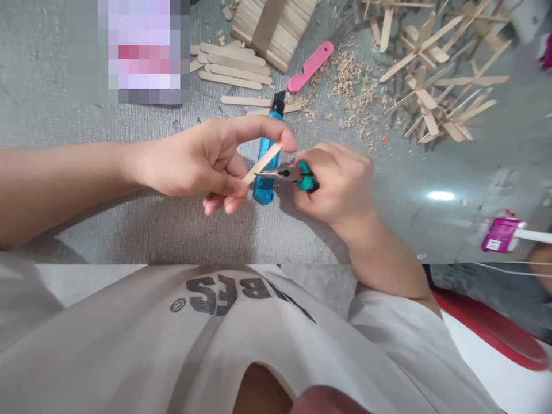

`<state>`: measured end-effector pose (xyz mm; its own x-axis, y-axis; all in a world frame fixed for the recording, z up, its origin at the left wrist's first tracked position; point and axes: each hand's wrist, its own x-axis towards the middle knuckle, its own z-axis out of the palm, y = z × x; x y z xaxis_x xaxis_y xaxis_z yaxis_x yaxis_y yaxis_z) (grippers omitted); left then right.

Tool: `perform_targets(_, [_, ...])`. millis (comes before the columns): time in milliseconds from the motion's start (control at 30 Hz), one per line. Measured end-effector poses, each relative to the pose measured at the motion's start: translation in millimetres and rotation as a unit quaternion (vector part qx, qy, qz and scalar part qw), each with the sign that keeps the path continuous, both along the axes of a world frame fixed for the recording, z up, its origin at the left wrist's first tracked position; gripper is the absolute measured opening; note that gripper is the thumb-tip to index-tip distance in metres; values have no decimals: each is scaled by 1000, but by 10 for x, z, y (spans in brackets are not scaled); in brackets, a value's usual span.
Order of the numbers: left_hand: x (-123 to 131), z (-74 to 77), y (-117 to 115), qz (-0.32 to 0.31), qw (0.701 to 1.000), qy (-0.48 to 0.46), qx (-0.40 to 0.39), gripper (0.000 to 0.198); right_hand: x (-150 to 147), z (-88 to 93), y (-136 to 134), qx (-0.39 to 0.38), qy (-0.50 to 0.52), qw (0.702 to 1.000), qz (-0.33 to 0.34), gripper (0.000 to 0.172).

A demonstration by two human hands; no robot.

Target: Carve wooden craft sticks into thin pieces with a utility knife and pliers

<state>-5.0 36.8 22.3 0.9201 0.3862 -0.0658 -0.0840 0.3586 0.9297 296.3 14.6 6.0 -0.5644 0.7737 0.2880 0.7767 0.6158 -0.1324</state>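
Observation:
Between the thumb and index finger of my left hand [215,161] a wooden popsicle stick [264,162] is held at a slant. My right hand [338,178] is closed around needle-nose pliers [282,173] with green and black handles. The tips of the pliers meet the middle of the stick; whether the jaws grip it I cannot tell. Under the stick and the pliers, a blue box cutter [264,187] lies on the table, partly covered by my fingers. A loose popsicle stick [245,101] lies just beyond my left hand, passing near the cutter's black end.
A pile of popsicle sticks [237,66] and a banded bundle [297,23] lie at the back. Beside them are a pink-handled knife [310,66] and wood shavings [351,75]. Crossed-stick pieces [431,103] stand at the back right. A purple object [502,234] is at far right.

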Motion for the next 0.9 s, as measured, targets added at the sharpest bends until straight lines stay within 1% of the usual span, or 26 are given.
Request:
perform_targets(67, [-10, 23, -13, -41, 999, -6, -15, 81, 90, -7, 108, 26, -13, 999, -18, 12])
perform_targets(100, [-9, 34, -27, -50, 999, -13, -17, 81, 131, -7, 159, 48, -9, 998, -37, 13])
perform_targets(133, [-4, 44, -45, -39, 999, -14, -14, 81, 159, -3, 199, 61, -7, 997, -50, 15])
perform_targets(167, [5, 52, -64, -8, 1000, -9, -7, 81, 171, 4, 222, 74, -1, 996, -52, 17])
perform_targets(267, [45, 60, -117, 115, 993, 9, 23, 77, 105, 33, 171, 92, 41, 995, 13, 20])
perform_targets(300, [58, 55, -129, 140, 990, 11, 33, 77, 62, 40, 126, 79, 55, 995, 26, 18])
perform_targets(333, [70, 47, -139, 148, 988, 7, 41, 77, 19, 44, 76, 30, 50, 998, 29, 20])
perform_targets(433, [93, 19, -152, 150, 987, -3, 63, 74, -66, 32, -35, -33, 100, 993, 49, 26])
perform_targets(533, [98, 3, -147, 154, 985, 2, 82, 72, -76, 9, -57, -70, 119, 989, 56, 27])
perform_targets(667, [95, -6, -139, 162, 982, -10, 101, 74, -63, 9, -37, -82, 120, 987, 63, 25])
perform_targets(800, [94, -20, -150, 160, 982, -7, 101, 76, -60, 26, -33, -85, 108, 988, 63, 25])
perform_targets(900, [95, -34, -156, 160, 982, -22, 101, 77, -56, 31, -35, -93, 114, 987, 67, 26])
